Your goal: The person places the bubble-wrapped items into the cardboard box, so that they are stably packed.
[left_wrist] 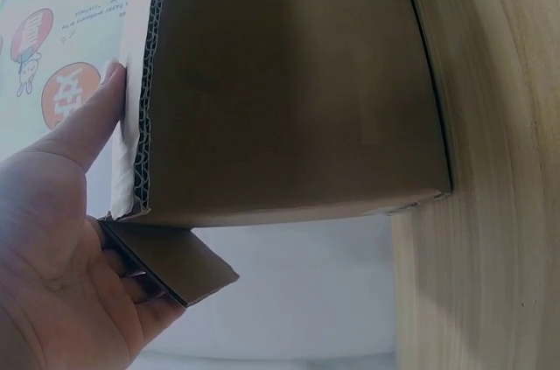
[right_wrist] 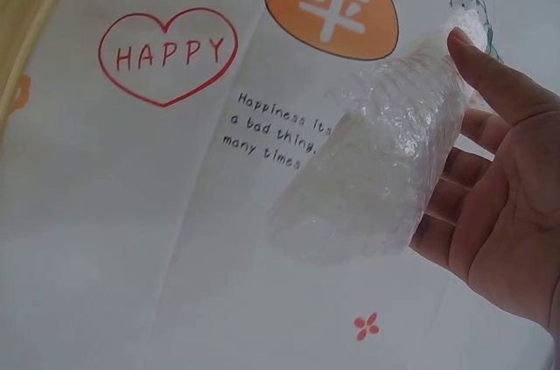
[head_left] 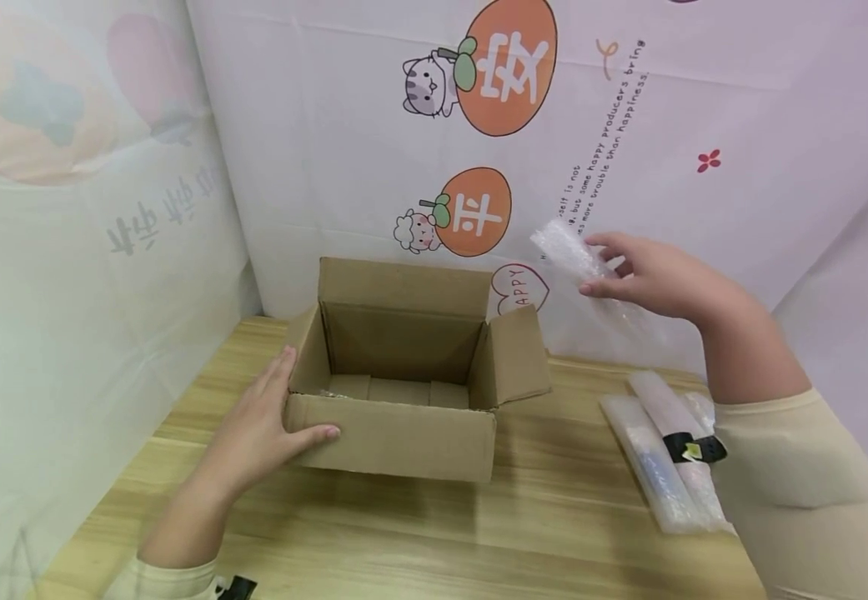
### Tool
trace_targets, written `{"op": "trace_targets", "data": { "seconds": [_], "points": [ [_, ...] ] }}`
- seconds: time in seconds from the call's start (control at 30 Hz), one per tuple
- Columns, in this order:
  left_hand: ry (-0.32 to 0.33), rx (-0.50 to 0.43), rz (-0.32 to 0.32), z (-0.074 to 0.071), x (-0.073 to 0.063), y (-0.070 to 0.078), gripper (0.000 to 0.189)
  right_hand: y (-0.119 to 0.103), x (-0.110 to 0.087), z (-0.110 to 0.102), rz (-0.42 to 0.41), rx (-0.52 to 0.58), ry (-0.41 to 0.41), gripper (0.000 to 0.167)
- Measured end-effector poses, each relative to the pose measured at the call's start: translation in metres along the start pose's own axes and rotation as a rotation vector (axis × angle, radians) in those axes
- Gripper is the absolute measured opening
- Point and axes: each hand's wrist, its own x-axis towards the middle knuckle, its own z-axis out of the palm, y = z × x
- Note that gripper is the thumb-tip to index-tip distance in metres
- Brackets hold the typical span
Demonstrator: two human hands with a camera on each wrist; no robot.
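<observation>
An open cardboard box (head_left: 392, 437) stands on the wooden table with its flaps raised or folded outward. My left hand (head_left: 257, 421) grips its near left corner, thumb on the front flap and fingers around the side flap (left_wrist: 179, 261). Inside the box, the bottom shows, with a bit of clear plastic by the near wall. To the right and above the box, my right hand (head_left: 651, 275) holds a crinkled sheet of clear bubble wrap (right_wrist: 376, 151) between thumb and fingers. This bubble wrap hangs in the air in front of the printed cloth.
Several bubble-wrapped bundles (head_left: 647, 467) lie on the table (head_left: 554, 517) at the right, beside the right sleeve (head_left: 794, 467). A black device (head_left: 692, 448) juts from that sleeve over them. Printed cloth (head_left: 291, 167) hangs behind the table and along both sides.
</observation>
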Motion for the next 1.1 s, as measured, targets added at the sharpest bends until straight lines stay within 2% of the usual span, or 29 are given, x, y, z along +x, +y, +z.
{"op": "trace_targets", "data": {
  "seconds": [0.47,0.9,1.1],
  "points": [
    [0.007,0.006,0.004,0.001,0.001,-0.002,0.125,-0.052,0.049,-0.008,-0.061,-0.097,-0.105,0.075],
    [0.004,0.004,-0.005,-0.001,0.000,-0.001,0.125,-0.103,0.080,-0.001,-0.136,-0.146,-0.174,0.075],
    [0.000,0.010,-0.012,-0.001,-0.001,0.000,0.125,-0.124,0.093,0.011,-0.197,-0.188,-0.217,0.072]
  ]
}}
